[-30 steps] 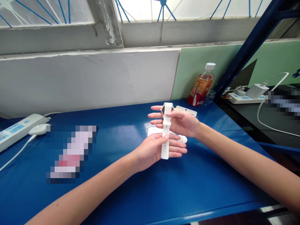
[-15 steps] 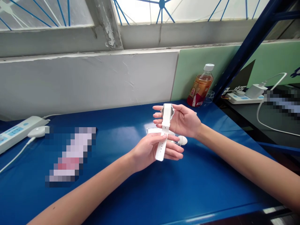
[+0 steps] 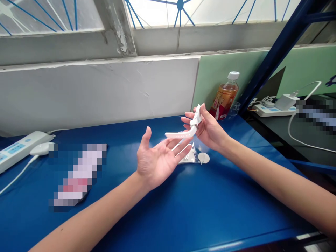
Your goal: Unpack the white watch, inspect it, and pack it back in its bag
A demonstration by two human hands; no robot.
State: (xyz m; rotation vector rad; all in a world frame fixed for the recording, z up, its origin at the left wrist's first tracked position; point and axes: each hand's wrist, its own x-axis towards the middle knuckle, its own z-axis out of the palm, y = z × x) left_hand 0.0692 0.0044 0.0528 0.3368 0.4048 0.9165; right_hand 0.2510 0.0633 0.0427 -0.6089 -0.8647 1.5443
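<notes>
My right hand (image 3: 210,131) grips a wristwatch with a white strap (image 3: 181,134) by its upper end, thumb against it. The watch is tilted, and its dial does not show from this side. The strap's free, perforated end bends left, over the fingers of my left hand (image 3: 160,159). That hand lies palm up with its thumb spread and its fingers stretched out under the strap. Behind the left fingertips, a clear plastic bag with white contents (image 3: 189,158) rests on the blue table (image 3: 168,213). A round white disc (image 3: 204,158) lies beside the bag.
A bottle of reddish drink (image 3: 224,98) stands at the back right beside a clear cup (image 3: 234,108). On the left are a white power strip (image 3: 25,145), a white plug with a cable (image 3: 42,148) and a blurred-out flat object (image 3: 81,175). A blue metal post (image 3: 275,52) slants up at right.
The watch has turned from upright to tilted and risen in my right hand. My left hand has let go of the strap, opened its thumb and turned palm up.
</notes>
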